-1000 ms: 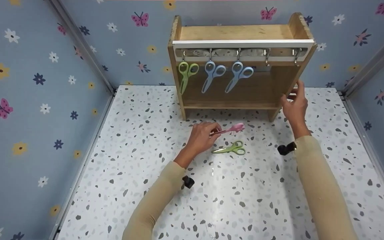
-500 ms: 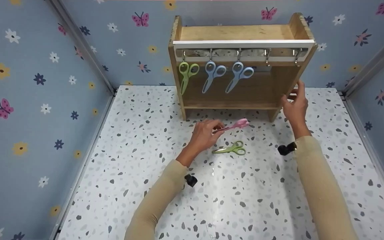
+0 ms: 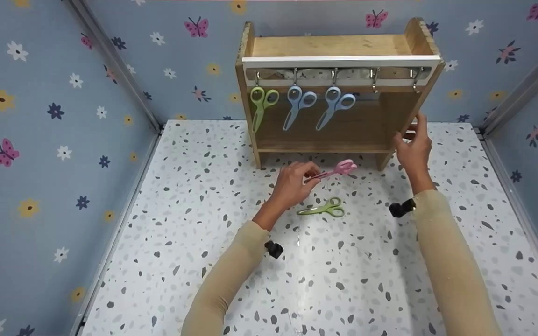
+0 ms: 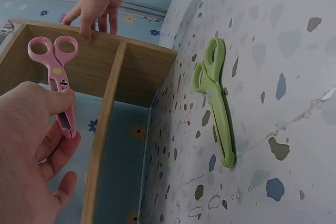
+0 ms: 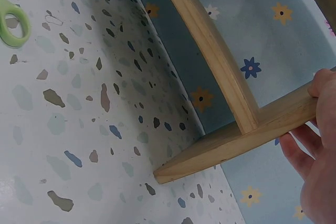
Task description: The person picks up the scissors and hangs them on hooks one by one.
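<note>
My left hand point(image 3: 294, 184) pinches a pair of pink scissors point(image 3: 344, 167) by the blade end, in front of the wooden rack point(image 3: 325, 148). In the left wrist view the pink scissors point(image 4: 54, 56) point their handle loops away from the fingers. With thumb and fingers, my right hand point(image 3: 414, 147) grips the rack's right side panel point(image 5: 231, 141). Green scissors point(image 3: 327, 207) lie on the speckled table below the left hand. From the rack's hooks hang one green pair of scissors point(image 3: 260, 105) and two light blue pairs, the middle one point(image 3: 298, 105) and the right one point(image 3: 333, 105).
Two metal hooks at the rack's right, the inner hook point(image 3: 375, 80) and the outer hook point(image 3: 417, 80), carry nothing. The rack stands near the flowered back wall point(image 3: 203, 56). Flowered panels flank the speckled table point(image 3: 180, 233) on both sides.
My left hand has moved up and to the right, bringing the pink scissors closer to the rack. The right hand keeps its grip on the side panel.
</note>
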{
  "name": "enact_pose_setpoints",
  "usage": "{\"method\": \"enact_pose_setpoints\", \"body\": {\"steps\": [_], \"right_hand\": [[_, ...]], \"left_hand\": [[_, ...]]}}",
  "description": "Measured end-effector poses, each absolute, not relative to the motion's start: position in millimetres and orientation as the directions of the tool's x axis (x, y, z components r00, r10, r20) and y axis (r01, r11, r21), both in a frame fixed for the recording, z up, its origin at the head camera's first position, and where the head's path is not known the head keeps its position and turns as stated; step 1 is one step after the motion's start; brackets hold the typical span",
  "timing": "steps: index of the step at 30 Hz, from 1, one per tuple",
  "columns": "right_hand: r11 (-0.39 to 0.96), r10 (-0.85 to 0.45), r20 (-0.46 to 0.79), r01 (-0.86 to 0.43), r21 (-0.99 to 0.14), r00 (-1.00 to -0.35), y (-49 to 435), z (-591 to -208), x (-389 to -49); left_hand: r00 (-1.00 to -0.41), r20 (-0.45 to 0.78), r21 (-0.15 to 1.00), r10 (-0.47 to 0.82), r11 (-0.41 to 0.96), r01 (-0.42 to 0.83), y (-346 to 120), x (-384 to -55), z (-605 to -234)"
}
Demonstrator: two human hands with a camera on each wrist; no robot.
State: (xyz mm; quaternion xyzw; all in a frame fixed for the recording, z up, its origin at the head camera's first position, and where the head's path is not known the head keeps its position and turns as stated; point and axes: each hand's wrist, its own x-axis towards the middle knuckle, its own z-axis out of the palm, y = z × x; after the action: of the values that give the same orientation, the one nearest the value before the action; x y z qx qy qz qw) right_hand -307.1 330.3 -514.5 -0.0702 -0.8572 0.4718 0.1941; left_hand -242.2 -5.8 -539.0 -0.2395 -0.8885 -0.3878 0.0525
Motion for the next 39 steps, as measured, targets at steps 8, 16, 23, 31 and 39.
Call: {"method": "enact_pose_setpoints", "body": {"steps": [8,16,23,31,39], "right_hand": [[0.547,0.309,0.260,-0.052,-0.835,-0.915,329.4,-513.8,-306.6],[0.556,0.308,0.273,-0.060,-0.829,-0.911,328.7,-513.7,-306.9],[0.555,0.314,0.260,-0.045,-0.831,-0.913,328.3,-512.8,-306.8],[0.546,0.315,0.249,-0.040,-0.837,-0.916,328.0,-512.3,-307.7],[0.537,0.314,0.239,-0.036,-0.843,-0.919,328.4,-511.7,-307.4]], "left_hand": [[-0.876,0.294,0.683,0.382,0.557,0.472,2.7,-246.2,-531.9],[-0.863,0.347,0.689,0.367,0.524,0.500,13.4,-253.2,-523.7],[-0.856,0.369,0.699,0.362,0.498,0.513,21.6,-257.2,-515.7],[-0.852,0.378,0.718,0.362,0.467,0.517,27.8,-260.3,-506.9],[-0.851,0.386,0.733,0.355,0.443,0.517,32.9,-263.0,-499.3]]}}
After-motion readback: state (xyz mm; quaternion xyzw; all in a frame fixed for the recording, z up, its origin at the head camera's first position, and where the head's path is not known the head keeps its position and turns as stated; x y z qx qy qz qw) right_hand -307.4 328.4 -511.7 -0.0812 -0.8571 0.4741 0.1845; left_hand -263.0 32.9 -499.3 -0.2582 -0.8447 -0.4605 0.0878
